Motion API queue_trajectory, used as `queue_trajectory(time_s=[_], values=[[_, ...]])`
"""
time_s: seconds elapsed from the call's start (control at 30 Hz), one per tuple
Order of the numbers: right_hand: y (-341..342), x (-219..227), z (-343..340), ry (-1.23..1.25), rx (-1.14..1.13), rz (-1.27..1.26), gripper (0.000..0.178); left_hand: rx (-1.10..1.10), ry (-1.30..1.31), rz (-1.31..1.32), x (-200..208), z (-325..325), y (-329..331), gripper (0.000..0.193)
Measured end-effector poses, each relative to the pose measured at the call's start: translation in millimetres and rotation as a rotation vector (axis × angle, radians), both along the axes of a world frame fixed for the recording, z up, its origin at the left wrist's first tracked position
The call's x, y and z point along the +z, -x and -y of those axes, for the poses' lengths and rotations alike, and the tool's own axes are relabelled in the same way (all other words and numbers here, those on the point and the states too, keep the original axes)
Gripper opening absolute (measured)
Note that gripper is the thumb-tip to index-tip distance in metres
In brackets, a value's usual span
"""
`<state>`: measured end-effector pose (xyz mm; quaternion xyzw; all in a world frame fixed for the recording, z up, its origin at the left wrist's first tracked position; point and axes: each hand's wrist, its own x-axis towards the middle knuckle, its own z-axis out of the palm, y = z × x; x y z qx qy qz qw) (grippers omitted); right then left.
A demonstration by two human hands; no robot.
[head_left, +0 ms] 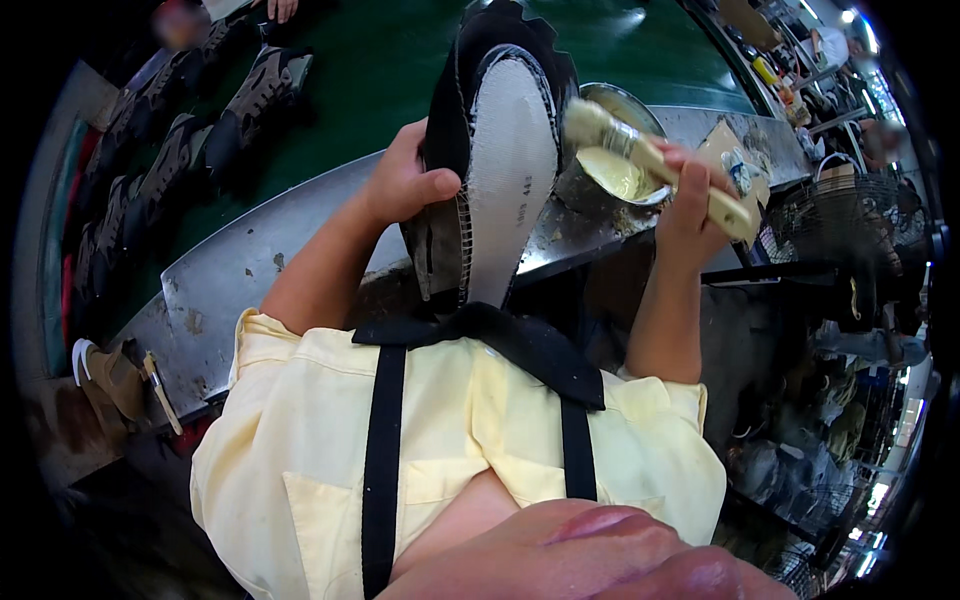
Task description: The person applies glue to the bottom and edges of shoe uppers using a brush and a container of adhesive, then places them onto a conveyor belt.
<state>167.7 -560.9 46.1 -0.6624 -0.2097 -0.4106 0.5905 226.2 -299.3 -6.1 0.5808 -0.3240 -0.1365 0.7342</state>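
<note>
My left hand (pixel 408 185) is closed on the left side of a black shoe upper (pixel 450 120), thumb near the stitched edge. The shoe's pale bottom (pixel 512 150) is turned up, toe end away from me. In my right hand (pixel 688 210) is a wide paintbrush (pixel 730 212), gripped by its light handle. Its pale, coated bristles point left, close to the right edge of the shoe; I cannot tell whether they touch. Below the bristles sits a metal bowl (pixel 655 198) of creamy yellow paste (pixel 612 172), with a larger round metal rim (pixel 632 102) behind it.
Several grey-and-black shoes (pixel 258 98) lie on the green surface (pixel 360 60) at left. A metal ledge (pixel 230 250) runs along its near side. Another brush (pixel 160 392) and a tan shoe (pixel 115 385) are at lower left. A caged fan (pixel 850 220) stands right. Another person's hand (pixel 283 9) shows at the top.
</note>
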Motion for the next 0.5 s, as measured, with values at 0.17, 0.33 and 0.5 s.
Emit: queue_trajectory(time_s=[0.17,0.33,0.5], values=[[-53.4,29.1,-5.9,0.155,0.022,0.221,0.013,-0.015,-0.046,0.003,1.0,7.3,2.2,0.081],[-60.0,49.0,-21.4,0.224,-0.016,0.239,0.023,-0.027,-0.068,-0.005,4.2,9.5,2.9,0.082],[-51.1,38.9,-21.7,-0.14,0.166,0.135,0.021,-0.027,-0.095,0.047,5.5,12.6,2.1,0.082]])
